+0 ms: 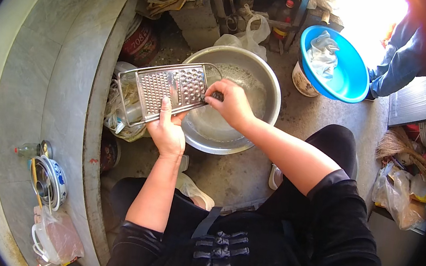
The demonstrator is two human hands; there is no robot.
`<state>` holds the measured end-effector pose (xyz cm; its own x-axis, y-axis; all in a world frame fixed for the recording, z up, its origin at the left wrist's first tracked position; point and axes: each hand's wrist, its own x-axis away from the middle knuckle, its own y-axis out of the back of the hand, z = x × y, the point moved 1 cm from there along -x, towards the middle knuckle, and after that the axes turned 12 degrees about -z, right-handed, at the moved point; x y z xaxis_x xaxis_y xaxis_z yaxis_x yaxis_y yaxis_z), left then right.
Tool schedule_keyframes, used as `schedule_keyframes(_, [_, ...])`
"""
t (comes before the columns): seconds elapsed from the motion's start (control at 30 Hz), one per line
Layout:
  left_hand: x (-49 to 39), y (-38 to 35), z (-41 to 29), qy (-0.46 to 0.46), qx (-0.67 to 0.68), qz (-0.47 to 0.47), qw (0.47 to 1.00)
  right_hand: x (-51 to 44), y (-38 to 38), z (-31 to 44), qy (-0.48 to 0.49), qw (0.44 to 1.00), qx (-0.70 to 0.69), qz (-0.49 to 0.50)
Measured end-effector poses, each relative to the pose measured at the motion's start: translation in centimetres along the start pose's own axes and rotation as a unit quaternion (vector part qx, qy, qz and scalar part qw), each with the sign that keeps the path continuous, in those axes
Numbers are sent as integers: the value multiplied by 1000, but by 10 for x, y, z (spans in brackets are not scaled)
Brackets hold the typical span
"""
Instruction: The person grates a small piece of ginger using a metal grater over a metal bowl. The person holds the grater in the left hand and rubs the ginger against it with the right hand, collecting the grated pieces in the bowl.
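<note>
A flat metal grater (170, 88) with a wire frame is tilted above a large metal basin (272, 112) of cloudy, foamy water on the floor. My left hand (168, 134) grips the grater's lower long edge, its thumb resting on the face. At the grater's right end, my right hand (230, 102) pinches a small dark scouring pad (219, 96) against the coarse-holed part or its rim. The pad is mostly hidden by my fingers, so its exact contact cannot be told.
A blue plastic basin (351, 76) holding a pale cloth (323, 55) rests on a bucket at upper right, beside another person's legs (403, 56). A tiled ledge (67, 96) with bowls runs along the left. Plastic bags (254, 33) lie behind the metal basin; a straw broom (396, 146) is right.
</note>
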<state>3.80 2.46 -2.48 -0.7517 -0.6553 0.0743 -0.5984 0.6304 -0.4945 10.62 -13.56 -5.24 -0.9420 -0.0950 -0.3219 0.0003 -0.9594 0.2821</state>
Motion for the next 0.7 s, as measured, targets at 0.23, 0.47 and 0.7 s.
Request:
schedule_keyframes(0.23, [0, 4, -1, 3, 23, -2, 1000, -1, 0, 3, 77, 996, 34, 23])
schedule_keyframes(0.47, [-1, 4, -11, 3, 20, 10, 1000, 0, 2, -5, 120, 990, 71, 32])
schedule_keyframes(0.7, [1, 3, -4, -14, 4, -8, 1000, -2, -7, 6, 148, 983, 110, 23])
